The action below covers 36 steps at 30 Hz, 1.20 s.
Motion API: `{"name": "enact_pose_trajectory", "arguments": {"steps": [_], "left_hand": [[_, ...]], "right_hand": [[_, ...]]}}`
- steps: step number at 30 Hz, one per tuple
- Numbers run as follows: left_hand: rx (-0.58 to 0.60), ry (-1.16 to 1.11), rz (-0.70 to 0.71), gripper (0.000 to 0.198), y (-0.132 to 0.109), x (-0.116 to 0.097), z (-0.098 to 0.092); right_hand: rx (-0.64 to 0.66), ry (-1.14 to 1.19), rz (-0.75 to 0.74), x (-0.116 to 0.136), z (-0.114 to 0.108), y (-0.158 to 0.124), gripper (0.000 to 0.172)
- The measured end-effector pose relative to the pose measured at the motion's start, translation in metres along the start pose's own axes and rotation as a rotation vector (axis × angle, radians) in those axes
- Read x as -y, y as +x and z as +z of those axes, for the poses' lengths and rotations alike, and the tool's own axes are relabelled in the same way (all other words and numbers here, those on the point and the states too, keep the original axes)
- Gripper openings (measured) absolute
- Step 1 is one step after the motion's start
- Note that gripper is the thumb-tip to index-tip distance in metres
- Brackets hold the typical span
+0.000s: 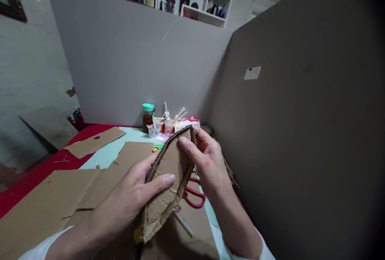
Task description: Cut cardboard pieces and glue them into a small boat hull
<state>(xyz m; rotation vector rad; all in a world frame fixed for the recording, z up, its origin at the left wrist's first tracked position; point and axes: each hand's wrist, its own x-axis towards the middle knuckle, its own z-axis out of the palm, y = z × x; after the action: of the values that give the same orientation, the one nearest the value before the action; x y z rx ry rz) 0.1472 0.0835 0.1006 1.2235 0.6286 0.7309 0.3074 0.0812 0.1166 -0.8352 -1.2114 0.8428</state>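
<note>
Both of my hands hold a folded brown cardboard piece point(168, 184) with a raised corrugated rim, lifted above the table. My left hand point(129, 196) grips its lower left side, thumb pressed across the face. My right hand point(207, 160) pinches its upper right edge, the index finger laid over the top corner. Red-handled scissors point(195, 198) lie on the table just under the piece, partly hidden by it.
Flat cardboard sheets point(48, 204) cover the red table point(27, 184) to the left. A jar with a teal lid point(148, 117), small cups of sticks point(168, 123) and a box stand at the back. Tall grey cardboard walls point(300, 132) enclose the back and right.
</note>
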Motion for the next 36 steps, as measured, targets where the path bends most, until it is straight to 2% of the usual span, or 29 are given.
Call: {"name": "enact_pose_trajectory", "arguments": {"steps": [3, 8, 12, 14, 16, 18, 19, 21, 23, 25, 28, 36], "left_hand": [[-0.001, 0.014, -0.025, 0.06, 0.0, -0.002, 0.002], [-0.071, 0.127, -0.005, 0.046, 0.0, 0.0, 0.002], [-0.088, -0.053, 0.024, 0.058, -0.001, 0.004, 0.006], [-0.089, -0.172, 0.024, 0.065, -0.001, 0.004, 0.007], [-0.118, -0.244, 0.017, 0.068, 0.001, 0.003, 0.008], [-0.165, -0.28, 0.048, 0.067, 0.003, 0.003, 0.008], [-0.185, -0.281, 0.075, 0.066, 0.005, 0.002, 0.008], [-0.213, -0.244, 0.15, 0.068, 0.007, 0.003, 0.007], [-0.23, -0.17, 0.231, 0.07, 0.009, 0.004, 0.007], [-0.242, -0.112, 0.29, 0.073, 0.009, 0.004, 0.007], [-0.233, -0.119, 0.288, 0.076, 0.008, 0.003, 0.008], [-0.17, -0.211, 0.254, 0.079, 0.008, 0.003, 0.007]], "right_hand": [[0.046, -0.042, -0.001, -0.003, -0.003, 0.002, 0.018], [-0.001, -0.225, -0.093, -0.004, -0.005, -0.001, 0.014], [0.003, -0.349, -0.151, -0.008, -0.005, -0.001, 0.016], [-0.021, -0.416, -0.193, -0.01, -0.005, -0.001, 0.024], [-0.104, -0.569, -0.305, -0.009, -0.003, -0.002, 0.034], [-0.193, -0.8, -0.463, -0.007, 0.0, -0.006, 0.035], [-0.205, -0.913, -0.534, -0.005, 0.002, -0.008, 0.031], [-0.123, -1.065, -0.601, -0.004, 0.006, -0.012, 0.022], [0.008, -1.117, -0.56, -0.005, 0.01, -0.015, 0.02], [0.058, -1.13, -0.491, -0.007, 0.013, -0.016, 0.022], [0.017, -1.094, -0.442, -0.011, 0.016, -0.016, 0.039], [0.032, -0.876, -0.409, -0.01, 0.012, -0.014, 0.052]]}}
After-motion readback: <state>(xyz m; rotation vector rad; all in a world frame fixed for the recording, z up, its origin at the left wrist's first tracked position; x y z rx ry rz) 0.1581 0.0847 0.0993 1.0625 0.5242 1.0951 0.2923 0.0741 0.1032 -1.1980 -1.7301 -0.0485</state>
